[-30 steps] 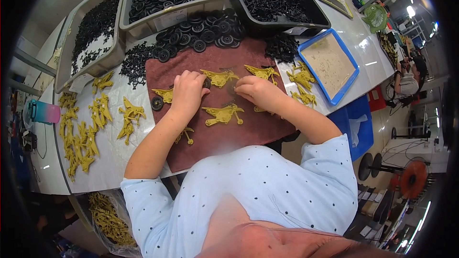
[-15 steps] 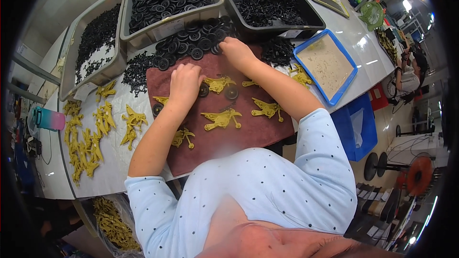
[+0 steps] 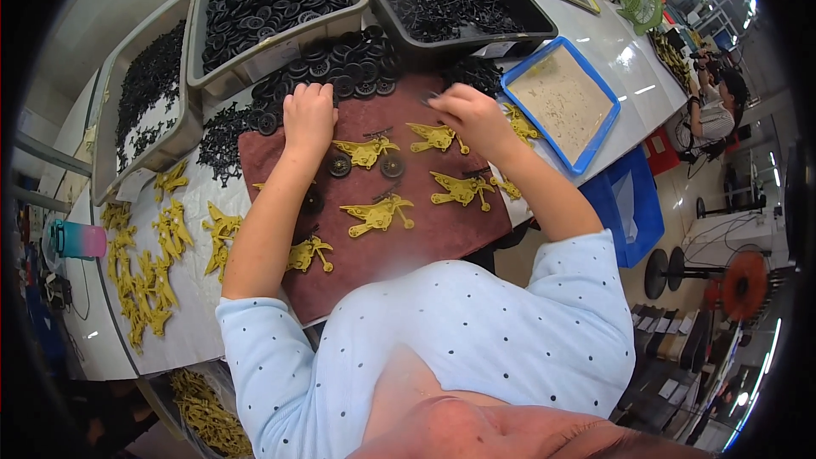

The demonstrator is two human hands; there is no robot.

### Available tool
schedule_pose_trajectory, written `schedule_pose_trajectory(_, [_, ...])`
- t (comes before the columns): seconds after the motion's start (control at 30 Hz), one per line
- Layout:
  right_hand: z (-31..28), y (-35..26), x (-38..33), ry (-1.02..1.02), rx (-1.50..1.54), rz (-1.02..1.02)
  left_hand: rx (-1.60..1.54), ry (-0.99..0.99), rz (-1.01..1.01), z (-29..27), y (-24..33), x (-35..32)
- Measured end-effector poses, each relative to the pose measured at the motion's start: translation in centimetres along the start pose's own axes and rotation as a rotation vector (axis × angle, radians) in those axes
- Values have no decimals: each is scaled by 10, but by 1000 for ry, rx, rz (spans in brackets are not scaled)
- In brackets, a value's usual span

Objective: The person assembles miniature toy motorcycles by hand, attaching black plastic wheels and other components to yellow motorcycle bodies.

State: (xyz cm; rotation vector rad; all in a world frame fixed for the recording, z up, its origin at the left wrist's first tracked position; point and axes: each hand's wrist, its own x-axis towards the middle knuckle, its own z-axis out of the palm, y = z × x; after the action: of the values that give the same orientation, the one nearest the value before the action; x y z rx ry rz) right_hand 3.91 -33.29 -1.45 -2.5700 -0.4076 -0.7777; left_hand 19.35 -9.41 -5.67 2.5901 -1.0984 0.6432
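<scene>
My left hand (image 3: pixel 308 119) reaches to the near edge of a pile of black spoked wheels (image 3: pixel 365 64), its fingers bent together over them; what they hold is hidden. Over the maroon cloth (image 3: pixel 425 238), my right hand (image 3: pixel 472 119) is closed in a pinch, a small dark part at its fingertips, too little visible to name its kind. Just left of it lies a yellow plastic frame (image 3: pixel 436 137). Another yellow frame (image 3: pixel 365 153) has a wheel (image 3: pixel 339 167) and a second wheel (image 3: pixel 392 167) beside it. More yellow frames lie nearer me.
Grey bins (image 3: pixel 276 58) of black parts and a black bin (image 3: pixel 455 8) line the back. A blue-rimmed tray (image 3: pixel 561 106) stands to the right. Loose yellow frames (image 3: pixel 153 272) and a teal-pink bottle (image 3: pixel 81 239) are at the left. A blue crate (image 3: pixel 629 212) sits below the table's right side.
My right hand has drawn away from the wheel pile, toward the right and nearer me. My left hand has moved forward to the wheels. The view has shifted slightly.
</scene>
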Motion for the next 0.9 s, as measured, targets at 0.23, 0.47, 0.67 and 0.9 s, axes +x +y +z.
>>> schedule_pose_trajectory(0.23, [-24,-18,-72,-96,-110,234,-271,-85,75,-36,83,-19])
schedule_pose_trajectory(0.47, [-11,-23,-86,-124,-164,219,-321,-87,218,-27,119,-36])
schedule_pose_trajectory(0.67, [-10,-18,-91,-166,-156,219,-310,-99,207,-23,119,-34])
schedule_pose_trajectory(0.9, [-11,-21,-86,-168,-200,192,-298,-85,200,-25,116,-34])
